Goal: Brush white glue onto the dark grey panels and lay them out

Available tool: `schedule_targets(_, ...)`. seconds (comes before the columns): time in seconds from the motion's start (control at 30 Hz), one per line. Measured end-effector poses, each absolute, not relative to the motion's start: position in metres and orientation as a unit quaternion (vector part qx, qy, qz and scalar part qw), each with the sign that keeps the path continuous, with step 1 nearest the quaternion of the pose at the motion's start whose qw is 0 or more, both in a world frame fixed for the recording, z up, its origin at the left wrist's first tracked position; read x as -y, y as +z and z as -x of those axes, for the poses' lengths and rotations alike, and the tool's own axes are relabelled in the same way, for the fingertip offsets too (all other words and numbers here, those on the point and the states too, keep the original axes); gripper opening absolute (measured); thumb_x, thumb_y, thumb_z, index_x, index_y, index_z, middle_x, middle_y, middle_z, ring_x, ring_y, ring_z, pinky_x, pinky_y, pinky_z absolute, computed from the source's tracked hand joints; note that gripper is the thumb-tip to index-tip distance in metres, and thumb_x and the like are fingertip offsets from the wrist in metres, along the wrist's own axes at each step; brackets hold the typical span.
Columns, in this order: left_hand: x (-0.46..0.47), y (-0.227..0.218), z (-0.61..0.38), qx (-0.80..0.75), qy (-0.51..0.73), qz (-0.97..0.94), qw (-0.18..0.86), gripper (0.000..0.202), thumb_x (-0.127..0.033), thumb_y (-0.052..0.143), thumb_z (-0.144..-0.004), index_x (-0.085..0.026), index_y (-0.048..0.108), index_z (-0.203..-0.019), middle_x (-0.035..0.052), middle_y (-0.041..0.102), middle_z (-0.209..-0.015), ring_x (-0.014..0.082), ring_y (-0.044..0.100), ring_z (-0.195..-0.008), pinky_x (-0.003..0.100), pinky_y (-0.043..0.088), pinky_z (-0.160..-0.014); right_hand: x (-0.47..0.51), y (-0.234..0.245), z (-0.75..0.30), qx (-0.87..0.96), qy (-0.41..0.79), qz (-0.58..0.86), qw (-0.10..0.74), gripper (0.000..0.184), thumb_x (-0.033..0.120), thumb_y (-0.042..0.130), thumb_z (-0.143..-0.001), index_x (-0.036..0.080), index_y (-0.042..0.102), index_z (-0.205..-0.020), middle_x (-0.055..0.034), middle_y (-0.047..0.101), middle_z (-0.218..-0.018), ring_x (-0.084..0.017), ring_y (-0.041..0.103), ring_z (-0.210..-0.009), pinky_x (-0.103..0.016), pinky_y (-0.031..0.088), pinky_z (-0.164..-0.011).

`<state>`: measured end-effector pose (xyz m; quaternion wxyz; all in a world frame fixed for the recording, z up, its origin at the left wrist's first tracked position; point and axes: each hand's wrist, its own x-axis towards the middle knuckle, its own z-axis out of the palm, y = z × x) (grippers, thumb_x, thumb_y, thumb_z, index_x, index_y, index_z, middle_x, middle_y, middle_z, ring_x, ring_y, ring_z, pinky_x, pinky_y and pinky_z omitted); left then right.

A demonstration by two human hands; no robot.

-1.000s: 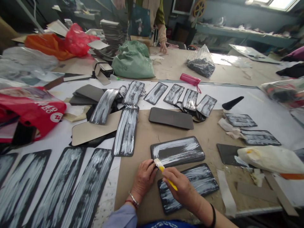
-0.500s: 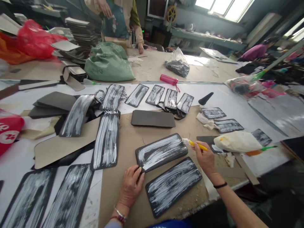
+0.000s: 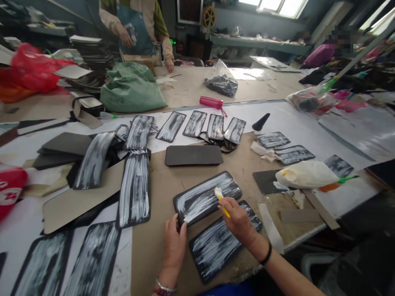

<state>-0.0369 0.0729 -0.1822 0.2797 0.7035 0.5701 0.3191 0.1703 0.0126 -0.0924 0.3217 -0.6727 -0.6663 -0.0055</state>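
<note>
My right hand grips a small yellow-handled brush; its white-coated bristles rest on a dark rectangular panel streaked with white paste. At that panel's near left corner, my left hand pinches the edge between thumb and fingers. A second white-streaked panel lies just below, partly covered by my right hand and wrist. Beyond them sits a plain dark grey panel stack without paste.
More pasted panels lie to the left and along the back. A whitish squeeze bottle rests at right. Farther off are a pink cylinder, a green sack and a clear bag. A co-worker stands across the table.
My right hand has brought the brush left from the panel's far right end to its middle. My left hand stays at the corner. The whole view has shifted slightly.
</note>
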Motion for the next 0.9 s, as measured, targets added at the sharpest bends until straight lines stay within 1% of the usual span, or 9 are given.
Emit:
schedule_targets(0.13, -0.072, -0.170, 0.032, -0.571, 0.330, -0.704, 0.265, 0.025, -0.027, 0.048, -0.083, -0.017, 0.057, -0.103, 0.0083, 0.057, -0.089, 0.0221, 0.058, -0.083, 0.042, 0.053, -0.074, -0.013, -0.102, -0.151, 0.698, 0.024, 0.640, 0.320, 0.022, 0.014, 0.041, -0.091, 0.016, 0.054, -0.109, -0.0116, 0.059, -0.092, -0.022, 0.060, -0.086, -0.034, 0.055, -0.073)
schedule_targets(0.23, -0.071, -0.162, 0.030, -0.561, 0.334, -0.709, 0.266, 0.027, -0.028, 0.045, -0.084, -0.017, 0.057, -0.105, 0.0101, 0.058, -0.093, 0.0239, 0.057, -0.090, 0.044, 0.050, -0.080, -0.009, -0.103, -0.141, 0.696, 0.024, 0.636, 0.332, 0.023, 0.013, 0.041, -0.091, 0.017, 0.054, -0.110, -0.0115, 0.059, -0.093, -0.023, 0.059, -0.088, -0.034, 0.054, -0.075)
schedule_targets(0.33, -0.074, -0.156, 0.031, -0.585, 0.310, -0.665, 0.345, 0.031, -0.032, 0.046, -0.082, -0.015, 0.057, -0.105, 0.0077, 0.058, -0.083, 0.0215, 0.058, -0.077, 0.041, 0.051, -0.073, -0.008, -0.101, -0.139, 0.696, 0.034, 0.634, 0.336, 0.024, 0.013, 0.041, -0.091, 0.018, 0.053, -0.111, -0.0111, 0.058, -0.094, -0.022, 0.059, -0.088, -0.034, 0.054, -0.076)
schedule_targets(0.4, -0.079, -0.152, 0.033, -0.614, 0.285, -0.621, 0.395, 0.029, -0.036, 0.048, -0.079, -0.015, 0.059, -0.096, 0.0052, 0.057, -0.077, 0.0194, 0.056, -0.069, 0.038, 0.050, -0.069, -0.010, -0.100, -0.137, 0.703, 0.052, 0.626, 0.334, 0.023, 0.013, 0.040, -0.091, 0.017, 0.053, -0.111, -0.0111, 0.058, -0.094, -0.022, 0.058, -0.088, -0.033, 0.053, -0.075)
schedule_targets(0.53, -0.086, -0.144, 0.031, -0.627, 0.264, -0.604, 0.415, 0.023, -0.037, 0.046, -0.075, -0.018, 0.059, -0.078, 0.0056, 0.056, -0.078, 0.0196, 0.056, -0.072, 0.039, 0.049, -0.073, -0.018, -0.097, -0.117, 0.705, 0.069, 0.619, 0.338, 0.021, 0.012, 0.040, -0.092, 0.016, 0.053, -0.108, -0.0117, 0.058, -0.094, -0.022, 0.057, -0.090, -0.033, 0.052, -0.078)
schedule_targets(0.6, -0.088, -0.142, 0.029, -0.626, 0.260, -0.611, 0.409, 0.025, -0.036, 0.045, -0.073, -0.017, 0.060, -0.077, 0.0073, 0.057, -0.080, 0.0211, 0.057, -0.075, 0.040, 0.048, -0.076, -0.020, -0.094, -0.102, 0.708, 0.086, 0.611, 0.344, 0.021, 0.012, 0.039, -0.091, 0.015, 0.054, -0.106, -0.0119, 0.058, -0.094, -0.022, 0.056, -0.089, -0.033, 0.052, -0.077)
schedule_targets(0.67, -0.088, -0.140, 0.030, -0.632, 0.255, -0.609, 0.405, 0.027, -0.036, 0.043, -0.073, -0.017, 0.061, -0.079, 0.0090, 0.058, -0.081, 0.0226, 0.057, -0.078, 0.042, 0.048, -0.079, -0.020, -0.091, -0.091, 0.713, 0.136, 0.589, 0.355, 0.020, 0.013, 0.039, -0.091, 0.016, 0.054, -0.104, -0.0110, 0.059, -0.093, -0.021, 0.056, -0.087, -0.032, 0.052, -0.076)
schedule_targets(0.8, -0.085, -0.142, 0.046, -0.636, 0.260, -0.596, 0.416, 0.032, -0.037, 0.043, -0.074, -0.016, 0.064, -0.085, 0.0099, 0.060, -0.085, 0.0238, 0.058, -0.083, 0.044, 0.047, -0.084, -0.021, -0.085, -0.092, 0.653, 0.227, 0.569, 0.444, 0.019, 0.016, 0.041, -0.092, 0.019, 0.054, -0.104, -0.0083, 0.058, -0.094, -0.018, 0.057, -0.088, -0.029, 0.050, -0.078)
schedule_targets(0.9, -0.080, -0.151, 0.044, -0.614, 0.289, -0.572, 0.460, 0.027, -0.038, 0.051, -0.075, -0.018, 0.065, -0.087, 0.0078, 0.061, -0.087, 0.0229, 0.058, -0.086, 0.041, 0.048, -0.082, -0.020, -0.082, -0.102, 0.539, 0.216, 0.630, 0.516, 0.017, 0.023, 0.043, -0.092, 0.019, 0.058, -0.100, -0.0078, 0.059, -0.092, -0.018, 0.058, -0.087, -0.031, 0.048, -0.080)
